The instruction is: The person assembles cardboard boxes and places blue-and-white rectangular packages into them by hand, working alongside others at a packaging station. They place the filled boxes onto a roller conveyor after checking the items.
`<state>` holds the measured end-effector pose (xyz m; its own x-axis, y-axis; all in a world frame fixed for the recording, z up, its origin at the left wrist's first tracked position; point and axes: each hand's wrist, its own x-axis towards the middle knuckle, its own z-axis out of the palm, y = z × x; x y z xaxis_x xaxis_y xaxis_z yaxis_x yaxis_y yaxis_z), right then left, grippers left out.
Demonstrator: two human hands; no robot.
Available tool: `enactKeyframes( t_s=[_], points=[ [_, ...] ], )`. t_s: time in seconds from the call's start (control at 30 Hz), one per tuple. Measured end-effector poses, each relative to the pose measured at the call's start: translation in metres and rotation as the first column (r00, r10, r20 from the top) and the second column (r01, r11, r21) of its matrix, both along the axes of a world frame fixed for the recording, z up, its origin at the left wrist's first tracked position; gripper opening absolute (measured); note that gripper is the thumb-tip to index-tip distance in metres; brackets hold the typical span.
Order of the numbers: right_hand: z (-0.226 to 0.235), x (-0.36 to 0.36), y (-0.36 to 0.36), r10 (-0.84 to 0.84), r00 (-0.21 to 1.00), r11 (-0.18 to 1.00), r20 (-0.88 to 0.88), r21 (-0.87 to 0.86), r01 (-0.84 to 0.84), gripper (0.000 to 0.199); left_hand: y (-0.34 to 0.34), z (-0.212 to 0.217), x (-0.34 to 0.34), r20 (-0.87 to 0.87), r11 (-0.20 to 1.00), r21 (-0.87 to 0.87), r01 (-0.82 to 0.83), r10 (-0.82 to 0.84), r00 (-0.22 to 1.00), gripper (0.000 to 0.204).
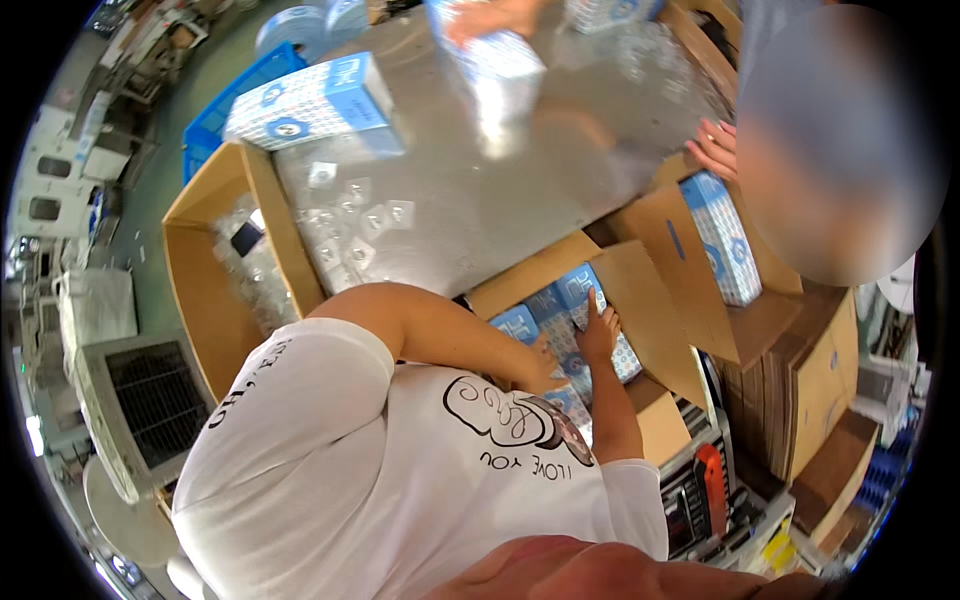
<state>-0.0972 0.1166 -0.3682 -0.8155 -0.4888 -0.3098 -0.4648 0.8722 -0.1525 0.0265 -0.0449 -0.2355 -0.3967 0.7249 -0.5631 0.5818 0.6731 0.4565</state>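
Note:
Both of my hands are inside an open cardboard carton [657,325] in front of my body, among several blue-and-white printed boxes. My right hand [600,333] grips the rightmost blue-and-white box [577,287], with fingers along its top and side. Beside it, my left hand [545,366] is bent round a neighbouring blue-and-white box [516,323]; its fingers are partly hidden. The boxes stand close together in the carton, and their lower parts cannot be seen.
Across the metal table [470,205], a co-worker's blurred hand [495,18] touches another printed box [495,70]. One box [310,100] lies at the table's left. Small clear plastic pieces [360,220] are scattered near an open carton [190,215]. At right, another person's hand [713,150] is above a carton.

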Motion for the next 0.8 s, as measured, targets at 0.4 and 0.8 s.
enactKeyframes(
  t_s=[0.4, 0.8],
  points=[
    [0.210, -0.010, -0.259, 0.563, 0.755, 0.822, 0.337, -0.321, -0.470, 0.031, -0.321, 0.038, 0.078, -0.305, -0.043, 0.601, -0.798, 0.911, -0.279, 0.028],
    [0.105, 0.020, -0.356, 0.501, 0.817, 0.562, -0.287, -0.609, -0.559, 0.017, -0.489, 0.025, 0.073, -0.381, -0.221, 0.424, -0.878, 0.837, -0.394, 0.055]
  ],
)
